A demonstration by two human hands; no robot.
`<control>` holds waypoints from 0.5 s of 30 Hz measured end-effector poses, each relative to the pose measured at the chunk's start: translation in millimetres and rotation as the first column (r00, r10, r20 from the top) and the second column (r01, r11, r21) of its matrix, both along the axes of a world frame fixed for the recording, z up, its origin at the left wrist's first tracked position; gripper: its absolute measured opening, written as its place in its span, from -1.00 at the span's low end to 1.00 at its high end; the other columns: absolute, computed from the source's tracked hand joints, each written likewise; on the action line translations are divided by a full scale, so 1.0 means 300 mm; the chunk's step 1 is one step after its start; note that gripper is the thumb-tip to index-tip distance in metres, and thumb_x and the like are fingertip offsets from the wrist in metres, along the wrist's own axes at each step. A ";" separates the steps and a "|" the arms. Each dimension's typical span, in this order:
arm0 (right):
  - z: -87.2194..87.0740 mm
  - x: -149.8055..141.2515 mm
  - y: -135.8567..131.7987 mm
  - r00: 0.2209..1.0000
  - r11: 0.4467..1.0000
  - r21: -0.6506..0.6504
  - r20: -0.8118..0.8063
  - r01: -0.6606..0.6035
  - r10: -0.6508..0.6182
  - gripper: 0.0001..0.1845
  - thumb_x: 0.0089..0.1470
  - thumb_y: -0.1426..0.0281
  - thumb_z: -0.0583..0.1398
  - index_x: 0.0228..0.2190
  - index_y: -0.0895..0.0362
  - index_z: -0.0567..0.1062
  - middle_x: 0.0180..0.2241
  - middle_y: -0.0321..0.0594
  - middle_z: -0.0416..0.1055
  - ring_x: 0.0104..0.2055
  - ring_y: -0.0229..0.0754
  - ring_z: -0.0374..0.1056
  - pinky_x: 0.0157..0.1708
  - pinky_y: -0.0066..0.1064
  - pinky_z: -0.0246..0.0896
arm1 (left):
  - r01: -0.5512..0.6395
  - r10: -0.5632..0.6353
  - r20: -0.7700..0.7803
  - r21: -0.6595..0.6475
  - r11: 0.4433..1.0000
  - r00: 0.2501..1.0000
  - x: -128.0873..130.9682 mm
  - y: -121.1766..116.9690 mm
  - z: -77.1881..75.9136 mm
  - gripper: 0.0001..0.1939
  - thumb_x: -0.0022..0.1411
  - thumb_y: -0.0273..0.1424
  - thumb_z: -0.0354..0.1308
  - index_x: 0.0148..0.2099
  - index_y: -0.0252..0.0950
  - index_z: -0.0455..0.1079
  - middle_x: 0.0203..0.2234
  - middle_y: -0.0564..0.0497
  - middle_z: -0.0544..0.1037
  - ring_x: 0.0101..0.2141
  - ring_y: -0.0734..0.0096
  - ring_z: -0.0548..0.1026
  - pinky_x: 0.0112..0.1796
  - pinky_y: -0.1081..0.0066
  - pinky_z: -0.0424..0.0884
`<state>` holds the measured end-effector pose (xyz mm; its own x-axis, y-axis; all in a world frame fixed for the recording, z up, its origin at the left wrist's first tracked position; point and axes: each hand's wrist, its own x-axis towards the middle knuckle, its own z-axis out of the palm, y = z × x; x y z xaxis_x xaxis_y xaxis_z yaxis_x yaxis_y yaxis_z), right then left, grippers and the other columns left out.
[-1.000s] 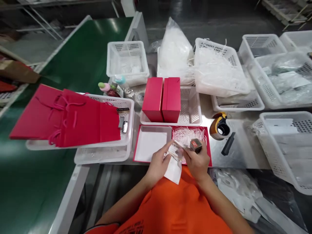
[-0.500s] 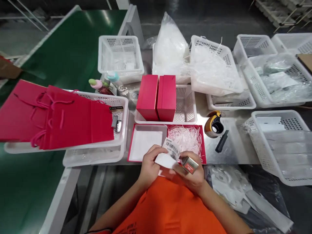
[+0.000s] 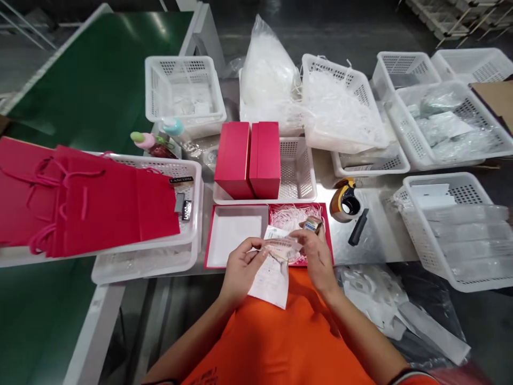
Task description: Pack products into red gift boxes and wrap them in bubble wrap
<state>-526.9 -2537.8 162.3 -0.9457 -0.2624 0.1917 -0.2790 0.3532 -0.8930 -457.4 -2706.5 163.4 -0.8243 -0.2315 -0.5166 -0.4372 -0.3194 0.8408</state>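
Observation:
My left hand is closed on a white printed paper slip, whose lower part hangs down in front of my orange shirt. A curled barcode strip stretches between my two hands; whether it is part of the slip I cannot tell. The fingertips of my right hand are at the strip's right end. That same hand also holds a small box with a printed end. Beneath both hands lies an open red gift box, with a white tray-like half at left and pale shredded paper at right.
Two red boxes stand in a white basket behind. Red paper bags cover the baskets at left, beside a green conveyor. A tape dispenser and dark cutter lie right. More baskets surround the table.
The paper slip now hangs open downward, and the barcode strip is drawn out between my hands. My right hand has risen with the small box. The whole view has shifted slightly.

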 end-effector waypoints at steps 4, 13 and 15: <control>0.015 0.044 -0.002 0.907 0.981 0.164 -0.420 0.108 -0.029 -0.82 0.20 0.28 0.26 -0.19 0.06 0.61 -0.07 -0.05 0.31 -0.11 -0.04 0.33 -0.13 -0.20 0.35 | -0.068 0.058 -0.075 -0.147 0.987 0.996 -0.013 -0.004 -0.008 -0.48 0.08 -0.22 0.32 0.05 -0.22 0.29 -0.41 0.16 0.38 -0.51 0.50 0.44 -0.46 0.50 0.36; -0.065 -0.053 -0.007 0.940 0.927 0.353 -0.342 0.128 0.000 -0.62 0.27 0.11 0.12 -0.36 0.08 0.60 -0.21 -0.02 0.43 -0.24 -0.01 0.38 -0.30 -0.20 0.31 | 0.146 -0.195 -0.025 -0.574 0.806 0.980 0.003 -0.018 -0.068 -0.41 0.10 -0.53 0.15 0.20 -0.16 0.39 -0.37 0.04 0.51 -0.36 0.33 0.45 -0.21 0.36 0.39; -0.069 -0.119 -0.002 0.896 0.932 0.231 -0.410 0.280 -0.167 -0.64 0.22 0.10 0.17 -0.40 0.10 0.56 -0.36 -0.07 0.40 -0.26 0.03 0.35 -0.15 -0.05 0.29 | 0.137 -0.135 0.054 -0.654 0.744 0.989 0.034 -0.074 -0.102 -0.42 0.07 -0.56 0.12 0.16 -0.16 0.44 -0.37 0.01 0.53 -0.34 0.26 0.47 -0.19 0.32 0.39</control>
